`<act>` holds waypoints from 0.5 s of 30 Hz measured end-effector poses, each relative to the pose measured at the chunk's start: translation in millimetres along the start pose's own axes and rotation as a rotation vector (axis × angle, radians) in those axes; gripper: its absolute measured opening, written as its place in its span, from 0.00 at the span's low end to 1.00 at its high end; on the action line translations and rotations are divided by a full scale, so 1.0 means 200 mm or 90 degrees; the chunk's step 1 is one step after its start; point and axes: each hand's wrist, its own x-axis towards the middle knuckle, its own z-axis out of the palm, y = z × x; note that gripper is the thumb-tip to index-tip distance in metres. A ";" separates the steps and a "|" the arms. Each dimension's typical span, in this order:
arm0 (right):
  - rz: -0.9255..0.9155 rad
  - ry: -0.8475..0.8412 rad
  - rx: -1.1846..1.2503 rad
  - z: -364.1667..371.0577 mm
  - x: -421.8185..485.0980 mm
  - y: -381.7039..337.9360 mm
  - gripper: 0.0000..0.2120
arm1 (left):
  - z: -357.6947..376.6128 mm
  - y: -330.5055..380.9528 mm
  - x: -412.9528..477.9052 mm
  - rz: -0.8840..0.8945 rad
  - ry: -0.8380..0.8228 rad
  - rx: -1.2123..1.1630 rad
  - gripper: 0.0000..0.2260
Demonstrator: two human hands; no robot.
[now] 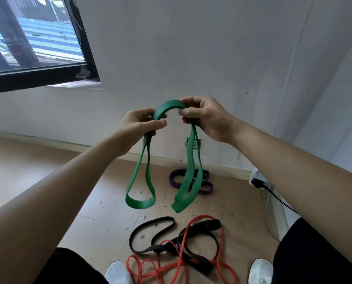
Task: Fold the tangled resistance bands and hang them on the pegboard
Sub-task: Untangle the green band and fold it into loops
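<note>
- The white wall [212,48] filled most of the view, with a dark-framed window [33,33] at its upper left.
- The wooden floor [37,160] below was flecked with small bits of debris.
- The green band [171,106] was held up in front of the wall, arched between both hands, a doubled loop hanging from each side.
- A black band [150,228] and a red band [222,269] lay tangled together on the floor, near the white shoes [118,272].
- A purple band [176,178] lay bunched by the skirting, behind the green loops.
- The left hand [138,124] had its grip pinched on the arch's left end; the right hand [208,117] pinched the right end.
</note>
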 end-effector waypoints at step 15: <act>-0.074 0.042 -0.306 0.04 -0.03 -0.04 0.24 | 0.09 0.08 0.00 0.048 0.038 0.096 0.14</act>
